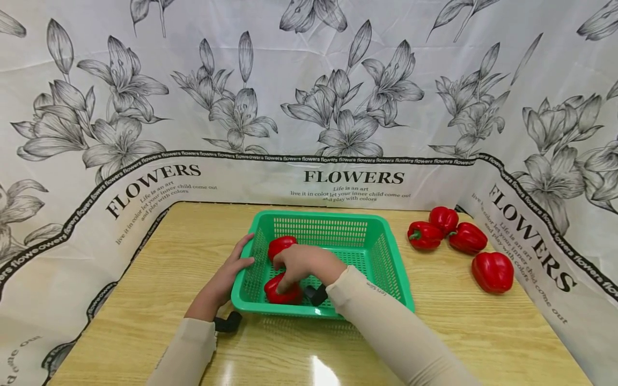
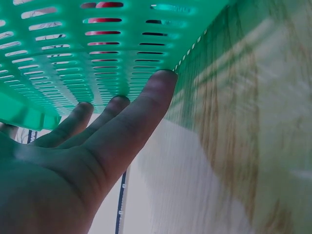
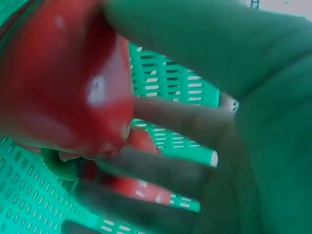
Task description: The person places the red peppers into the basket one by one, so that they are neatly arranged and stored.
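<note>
A green plastic basket point(image 1: 328, 214) with slotted walls stands on the table. My left hand point(image 1: 227, 276) holds its left side, digits over the rim; in the left wrist view, three fingers point(image 2: 126, 117) lie along the outer wall. Inside the basket, my right hand point(image 1: 301, 262) grips a red bell pepper point(image 1: 276, 292) near the front left corner. The right wrist view shows the thumb over this bell pepper point(image 3: 63, 83) and blurred fingers at its far side and underneath, its green stem pointing down. Another red bell pepper point(image 1: 281, 245) lies just behind, partly covered by the hand.
Several more red bell peppers sit at the table's right: a cluster with one bell pepper point(image 1: 443, 219) at its back, and a separate bell pepper point(image 1: 492, 272) nearer the edge. Flower-printed cloth point(image 1: 357, 182) hangs around the wooden table point(image 1: 174, 252) at the back and sides.
</note>
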Tool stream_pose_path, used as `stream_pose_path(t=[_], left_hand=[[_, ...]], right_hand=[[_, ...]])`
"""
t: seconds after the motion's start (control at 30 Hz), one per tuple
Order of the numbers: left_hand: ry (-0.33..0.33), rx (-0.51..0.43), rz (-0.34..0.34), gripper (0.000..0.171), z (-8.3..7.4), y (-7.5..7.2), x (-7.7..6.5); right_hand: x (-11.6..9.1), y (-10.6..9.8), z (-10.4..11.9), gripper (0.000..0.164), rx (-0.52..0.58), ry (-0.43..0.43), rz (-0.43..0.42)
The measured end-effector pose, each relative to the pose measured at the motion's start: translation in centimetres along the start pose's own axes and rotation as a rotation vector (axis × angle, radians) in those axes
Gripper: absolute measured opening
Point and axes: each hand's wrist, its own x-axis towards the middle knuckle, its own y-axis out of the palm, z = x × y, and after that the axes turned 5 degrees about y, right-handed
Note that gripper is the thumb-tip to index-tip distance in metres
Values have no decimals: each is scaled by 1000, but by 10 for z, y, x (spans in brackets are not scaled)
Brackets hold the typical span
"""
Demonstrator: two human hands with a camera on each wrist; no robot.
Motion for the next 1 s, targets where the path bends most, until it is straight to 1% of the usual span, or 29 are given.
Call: stream_pose_path(t=[0.13, 0.27, 0.4, 0.57, 0.7, 0.83, 1.0], left_hand=[[-2, 1, 2, 53, 0, 0, 0], [-3, -3, 7, 53, 1, 0, 0], [6, -3, 13, 53, 0, 0, 1], [18, -1, 11, 53, 0, 1, 0], [31, 4, 2, 54, -1, 2, 0], [28, 24, -30, 56, -3, 4, -1], [30, 103, -94, 59, -6, 5, -2]], right_hand=[[-2, 2, 1, 52, -8, -43, 77], [-2, 5, 1, 56, 3, -70, 118], [0, 7, 0, 56, -22, -94, 96], [2, 8, 0, 53, -55, -85, 21], [4, 7, 0, 54, -86, -93, -15], [6, 7, -1, 55, -95, -92, -17], [5, 6, -3, 56, -77, -100, -17]])
